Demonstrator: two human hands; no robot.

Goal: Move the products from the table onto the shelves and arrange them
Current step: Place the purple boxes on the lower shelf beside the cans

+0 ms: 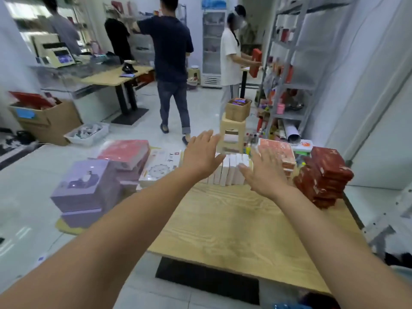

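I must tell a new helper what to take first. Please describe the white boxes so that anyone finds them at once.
Find the table. At its far edge, between the left hand and the right hand, stands a row of white boxes. The purple stack to the left and the dark red stack to the right lie flat; these stand on edge, side by side.

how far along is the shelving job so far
Done: unclear; the shelves hold some goods. In hand: nothing yet; left hand and right hand reach open toward the white boxes. Left: those, plus purple boxes, pink boxes and dark red boxes on the table.
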